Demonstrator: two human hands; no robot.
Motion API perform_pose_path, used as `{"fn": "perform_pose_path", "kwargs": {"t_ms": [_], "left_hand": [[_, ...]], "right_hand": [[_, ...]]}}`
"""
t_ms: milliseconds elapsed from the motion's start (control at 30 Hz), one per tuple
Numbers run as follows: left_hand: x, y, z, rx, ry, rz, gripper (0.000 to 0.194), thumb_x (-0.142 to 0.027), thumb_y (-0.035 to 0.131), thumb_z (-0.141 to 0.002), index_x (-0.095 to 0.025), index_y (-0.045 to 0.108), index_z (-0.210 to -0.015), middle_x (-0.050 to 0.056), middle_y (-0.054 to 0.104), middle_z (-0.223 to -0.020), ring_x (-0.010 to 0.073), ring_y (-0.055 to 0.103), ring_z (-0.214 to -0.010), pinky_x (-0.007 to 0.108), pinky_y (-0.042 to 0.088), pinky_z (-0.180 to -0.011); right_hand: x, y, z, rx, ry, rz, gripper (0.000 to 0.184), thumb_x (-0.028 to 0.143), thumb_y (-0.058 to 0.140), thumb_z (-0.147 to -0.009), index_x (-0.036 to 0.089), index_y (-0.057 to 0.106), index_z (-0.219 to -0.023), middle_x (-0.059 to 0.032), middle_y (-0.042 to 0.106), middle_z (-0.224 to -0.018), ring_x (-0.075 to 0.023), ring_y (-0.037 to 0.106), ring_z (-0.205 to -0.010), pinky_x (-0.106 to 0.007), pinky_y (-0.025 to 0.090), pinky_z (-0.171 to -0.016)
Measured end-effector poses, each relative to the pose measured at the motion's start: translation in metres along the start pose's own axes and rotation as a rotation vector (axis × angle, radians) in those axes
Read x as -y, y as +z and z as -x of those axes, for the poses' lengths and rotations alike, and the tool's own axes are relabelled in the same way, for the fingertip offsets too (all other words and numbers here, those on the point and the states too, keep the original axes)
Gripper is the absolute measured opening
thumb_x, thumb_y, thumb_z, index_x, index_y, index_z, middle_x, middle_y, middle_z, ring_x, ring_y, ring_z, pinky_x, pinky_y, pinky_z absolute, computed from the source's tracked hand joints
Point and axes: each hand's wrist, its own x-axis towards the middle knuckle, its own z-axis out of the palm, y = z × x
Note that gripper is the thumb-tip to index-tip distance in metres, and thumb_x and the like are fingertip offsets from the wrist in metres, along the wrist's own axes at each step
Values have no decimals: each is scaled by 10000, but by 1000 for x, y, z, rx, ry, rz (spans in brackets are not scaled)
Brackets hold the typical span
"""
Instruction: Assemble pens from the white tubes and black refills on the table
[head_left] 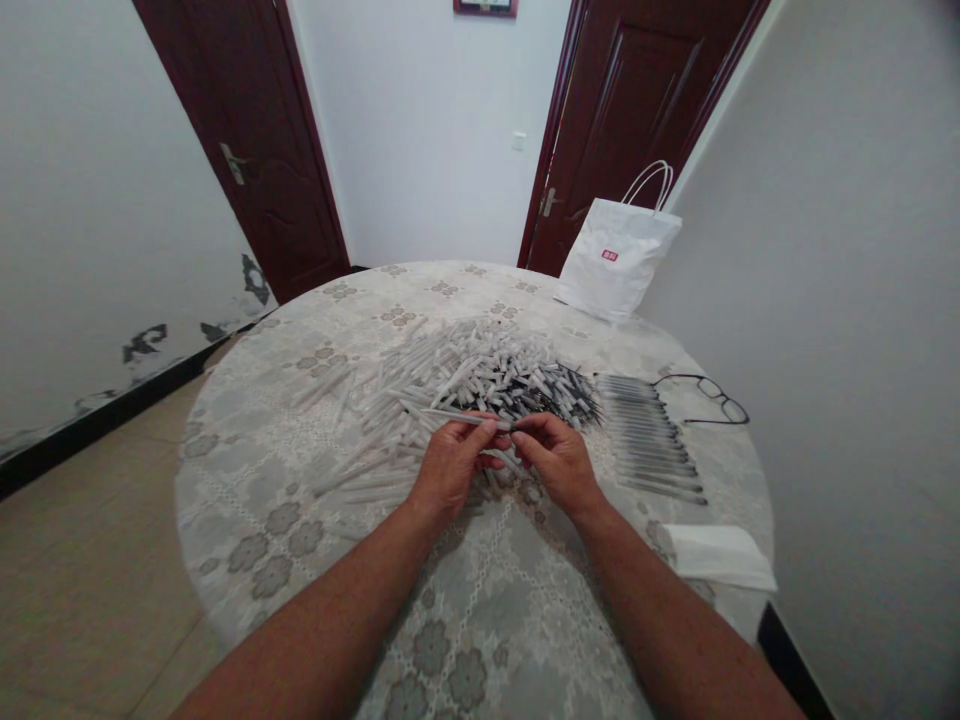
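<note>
Above the table's middle, my left hand [454,462] is closed around a slim, translucent pen barrel [459,414] that points left. My right hand [556,460] pinches the barrel's right end, where a small dark piece shows; fingers hide most of it. Behind both hands spreads a heap of loose pen parts: long clear barrels [390,405] on the left, short whitish pieces [517,350] at the back and dark thin parts [574,390] on the right. Right of the heap, several pens with dark ends [651,440] lie side by side in a row.
A patterned cloth covers the round table [450,650]. Black-framed glasses [716,400] lie beyond the pen row, and a folded white sheet [720,557] lies near the right edge. A white paper bag [619,255] stands at the back right. Walls and two doors surround the table.
</note>
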Motion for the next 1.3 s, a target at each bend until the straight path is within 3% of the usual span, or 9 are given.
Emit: {"fn": "perform_pose_path", "kwargs": {"t_ms": [333, 467, 667, 767, 900, 1100, 1300], "left_hand": [[0, 0, -1, 23, 16, -119, 333, -417, 752, -809, -142, 723, -996, 88, 697, -909, 176, 656, -768, 287, 582, -610], [0, -1, -1, 7, 11, -114, 334, -412, 760, -802, -139, 722, -990, 94, 704, -914, 172, 650, -745, 292, 583, -600], [2, 0, 1, 29, -7, -120, 342, -411, 774, -787, -136, 728, -984, 107, 718, -910, 174, 652, -729, 303, 579, -607], [2, 0, 1, 32, -11, -115, 344, -415, 772, -788, -138, 727, -987, 108, 722, -919, 172, 653, -730, 298, 572, -609], [0, 1, 1, 14, -4, -111, 338, -410, 777, -781, -139, 730, -976, 98, 714, -908, 166, 644, -725, 287, 563, -599], [0, 0, 0, 34, -6, -129, 325, -418, 776, -781, -151, 740, -962, 83, 706, -863, 167, 641, -719, 283, 555, -597], [0, 0, 0, 45, -35, -128, 339, -423, 792, -765, -145, 738, -951, 87, 700, -867, 163, 628, -689, 309, 563, -611]], "right_hand": [[0, -2, 2, -21, -102, 120, 170, 340, 712, -845, 202, 690, -942, -8, 686, -809, -144, 610, -689, -247, 473, -622], [1, -4, 2, 8, -87, 179, 211, 397, 666, -888, 193, 692, -934, 11, 641, -689, -136, 577, -602, -245, 456, -577], [1, -4, 3, 64, -101, 261, 396, 486, 472, -998, 198, 603, -761, 0, 608, -651, -136, 555, -576, -246, 435, -545], [0, -4, 6, 64, -111, 217, 357, 473, 421, -1019, 200, 614, -895, -4, 624, -719, -137, 562, -585, -250, 444, -548], [-2, -4, 9, 43, -188, 270, 238, 393, 561, -955, 209, 577, -1106, -14, 648, -845, -153, 599, -684, -262, 468, -627], [7, -4, 10, 69, -269, 455, 156, 342, 521, -972, 212, 607, -964, -7, 605, -781, -161, 564, -698, -273, 429, -656], [7, -4, 8, 123, -245, 459, 395, 388, 371, -1042, 212, 546, -735, -2, 564, -687, -155, 536, -666, -272, 406, -647]]}}
